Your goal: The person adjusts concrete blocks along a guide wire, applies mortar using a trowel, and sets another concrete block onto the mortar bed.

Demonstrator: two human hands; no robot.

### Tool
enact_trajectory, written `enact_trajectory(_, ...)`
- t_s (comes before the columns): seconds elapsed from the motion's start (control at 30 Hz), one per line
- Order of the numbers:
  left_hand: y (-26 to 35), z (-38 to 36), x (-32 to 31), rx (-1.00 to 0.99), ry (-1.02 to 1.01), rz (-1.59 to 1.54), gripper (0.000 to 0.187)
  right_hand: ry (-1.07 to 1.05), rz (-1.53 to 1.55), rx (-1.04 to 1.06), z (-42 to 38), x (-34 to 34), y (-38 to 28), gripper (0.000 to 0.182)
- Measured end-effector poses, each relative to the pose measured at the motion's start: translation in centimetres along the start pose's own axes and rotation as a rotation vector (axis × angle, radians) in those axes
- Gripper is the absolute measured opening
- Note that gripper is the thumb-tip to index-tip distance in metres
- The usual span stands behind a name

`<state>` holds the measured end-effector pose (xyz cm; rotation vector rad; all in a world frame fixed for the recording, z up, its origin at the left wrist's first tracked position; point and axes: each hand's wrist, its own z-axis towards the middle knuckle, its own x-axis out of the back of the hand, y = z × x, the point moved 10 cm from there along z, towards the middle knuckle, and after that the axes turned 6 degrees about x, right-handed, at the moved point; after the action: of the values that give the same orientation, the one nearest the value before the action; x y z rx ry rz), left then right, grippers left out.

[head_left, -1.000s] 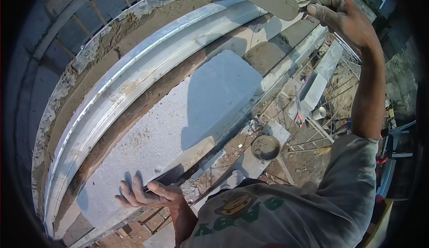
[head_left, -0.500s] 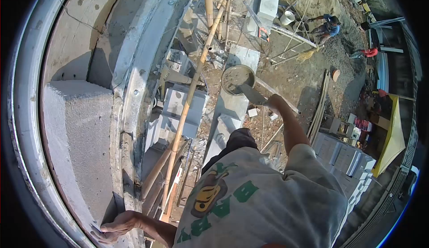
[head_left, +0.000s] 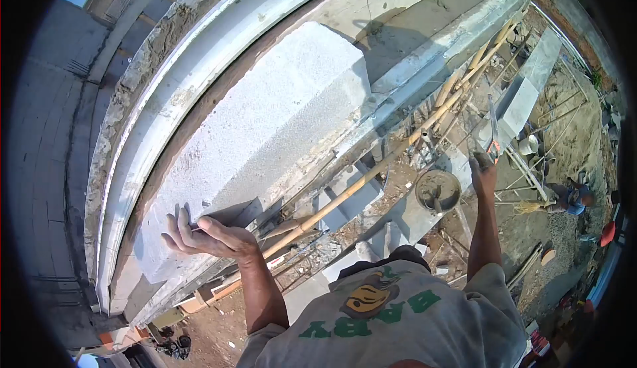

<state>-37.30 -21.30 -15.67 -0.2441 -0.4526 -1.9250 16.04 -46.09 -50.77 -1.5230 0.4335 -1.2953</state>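
My left hand (head_left: 209, 235) has its fingers spread, touching the near end of a long pale concrete block (head_left: 279, 116), which lies along the ledge. My right hand (head_left: 483, 169) is out over the scaffold side, with dusty fingers extended and no trowel in it. Close by it in this view is a handsaw (head_left: 494, 129) with an orange handle, lying against a pale block farther off. To the lower left of that hand stands a round bucket of mortar (head_left: 438, 185); a trowel (head_left: 436, 203) appears to stand in it.
A curved metal channel (head_left: 192, 79) runs behind the block. A bamboo pole (head_left: 371, 172) slants past the ledge. Below are planks, grey blocks (head_left: 355, 199), a white bucket (head_left: 529, 144) and rubble. A person (head_left: 576, 197) stands on the ground at far right.
My view has turned toward the concrete block. My right hand has let go of the trowel and moved away from the mortar bucket. The left hand stays at the block's end.
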Motion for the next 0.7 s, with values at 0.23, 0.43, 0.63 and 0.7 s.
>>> enact_trajectory(0.23,-5.4,-0.8,4.4,0.346,-0.038,-0.328,0.045,-0.068,0.392,0.664,-1.7,0.2,-43.6,0.037)
enact_trajectory(0.43,-21.8,-2.7,12.1,0.843,0.216,-0.518,0.055,-0.420,0.413,0.607,-2.1,-10.2,-47.2,0.053)
enact_trajectory(0.63,-31.2,-3.7,8.5,1.092,-0.046,-0.737,0.072,-0.742,0.860,0.414,2.3,-15.1,-42.1,0.058)
enact_trajectory(0.7,-31.4,-2.5,8.0,1.103,-0.110,-0.689,0.073,-0.781,0.834,0.393,2.4,-15.5,-42.0,0.058)
